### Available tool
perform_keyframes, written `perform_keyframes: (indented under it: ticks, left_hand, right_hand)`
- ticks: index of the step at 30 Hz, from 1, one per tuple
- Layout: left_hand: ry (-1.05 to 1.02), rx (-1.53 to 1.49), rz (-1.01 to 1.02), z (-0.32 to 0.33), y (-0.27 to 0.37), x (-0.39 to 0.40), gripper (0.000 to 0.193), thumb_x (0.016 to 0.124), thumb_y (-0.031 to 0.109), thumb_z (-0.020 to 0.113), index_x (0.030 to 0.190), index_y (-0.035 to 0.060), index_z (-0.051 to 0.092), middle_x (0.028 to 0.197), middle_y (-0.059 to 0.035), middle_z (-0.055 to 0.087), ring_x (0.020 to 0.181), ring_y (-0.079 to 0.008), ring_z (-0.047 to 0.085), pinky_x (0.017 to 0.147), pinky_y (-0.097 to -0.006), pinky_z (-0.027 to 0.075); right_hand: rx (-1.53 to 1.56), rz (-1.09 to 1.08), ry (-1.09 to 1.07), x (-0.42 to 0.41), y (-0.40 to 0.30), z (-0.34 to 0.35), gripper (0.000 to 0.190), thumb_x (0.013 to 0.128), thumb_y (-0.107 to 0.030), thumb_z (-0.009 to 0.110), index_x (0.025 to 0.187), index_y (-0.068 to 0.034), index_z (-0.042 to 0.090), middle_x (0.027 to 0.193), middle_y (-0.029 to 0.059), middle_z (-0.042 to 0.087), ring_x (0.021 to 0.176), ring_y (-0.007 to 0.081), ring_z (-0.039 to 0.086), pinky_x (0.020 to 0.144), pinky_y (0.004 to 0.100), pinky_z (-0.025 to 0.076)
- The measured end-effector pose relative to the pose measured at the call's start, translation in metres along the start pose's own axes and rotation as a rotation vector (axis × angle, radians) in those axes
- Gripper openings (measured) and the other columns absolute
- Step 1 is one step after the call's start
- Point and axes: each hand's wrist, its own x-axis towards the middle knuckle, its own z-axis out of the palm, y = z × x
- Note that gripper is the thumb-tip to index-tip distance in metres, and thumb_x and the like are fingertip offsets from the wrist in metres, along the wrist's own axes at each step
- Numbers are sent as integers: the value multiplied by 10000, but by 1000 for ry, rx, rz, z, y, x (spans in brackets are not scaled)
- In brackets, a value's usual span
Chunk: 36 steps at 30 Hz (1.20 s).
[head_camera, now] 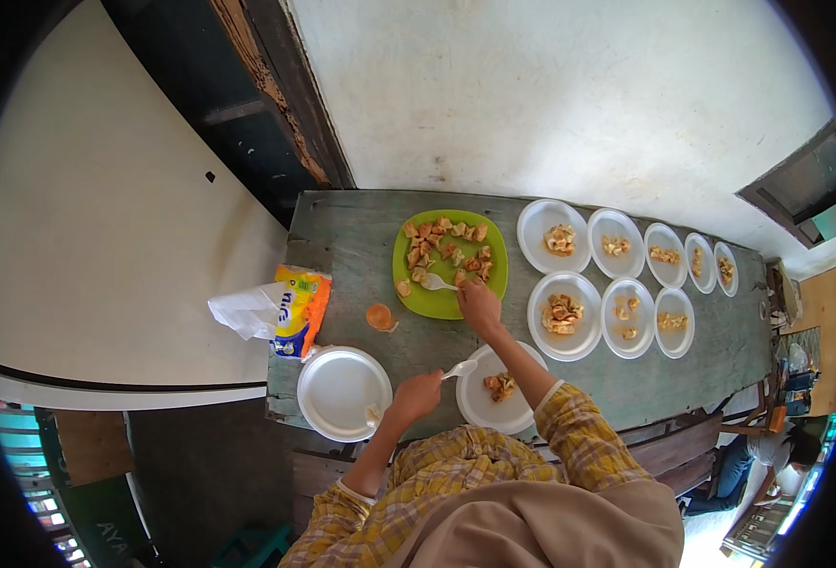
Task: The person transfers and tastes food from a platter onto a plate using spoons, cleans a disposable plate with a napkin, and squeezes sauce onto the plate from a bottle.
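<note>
My right hand holds a white plastic spoon or fork, its head at the left-hand food pieces on a green plate. Folded, fried dumpling-like pieces are spread over that plate. In my left hand is a white plastic spoon, its bowl above the rim of a white foam plate. A small heap of the pieces sits on this plate, partly behind my right forearm. Further left, another white foam plate has a small whitish thing near its right side.
Several white plates with portions of food stand in two rows at the right. An orange tissue pack and a small orange-brown round item lie at the left. The wooden table meets a wall. A person sits far right beside a bench.
</note>
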Motion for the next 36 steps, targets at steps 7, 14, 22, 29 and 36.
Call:
perform_keyframes:
  ticks: [7, 14, 22, 29, 36]
  left_hand:
    - [105, -50, -37, -5, -15, -5, 194, 869, 208, 381, 935, 53, 477, 803, -198, 576, 774, -374, 553, 664, -473, 417]
    - [109, -70, -58, 0, -20, -6, 192, 865, 214, 388, 940, 66, 484, 785, -193, 580, 766, -376, 557, 651, -473, 418]
    - [142, -69, -34, 1, -17, -8, 206, 860, 222, 386, 958, 76, 494, 822, -194, 582, 791, -375, 554, 668, -472, 420]
    - [219, -50, 7, 13, -17, -10, 235, 856, 202, 384, 980, 46, 509, 799, -200, 591, 763, -367, 565, 670, -464, 434]
    - [210, -77, 139, 30, -7, -14, 223, 849, 200, 399, 972, 57, 519, 827, -172, 592, 764, -358, 564, 662, -454, 438]
  right_hand:
    - [346, 208, 52, 7, 3, 36, 171, 785, -149, 534, 863, -22, 618, 788, 162, 621, 713, 289, 609, 635, 363, 466]
    - [534, 198, 84, -1, 17, 37, 232, 786, -168, 544, 931, -1, 612, 789, 160, 624, 732, 251, 616, 639, 327, 457]
    - [630, 384, -39, -16, 36, 29, 263, 743, -216, 578, 904, -18, 642, 779, 147, 636, 729, 227, 615, 668, 301, 450]
    - [721, 420, -10, -48, 44, -5, 258, 742, -198, 587, 917, -18, 644, 781, 107, 643, 729, 163, 593, 675, 270, 434]
    - [728, 414, 15, -128, 105, -60, 217, 753, -156, 569, 875, 7, 644, 769, 71, 641, 703, 116, 564, 663, 256, 431]
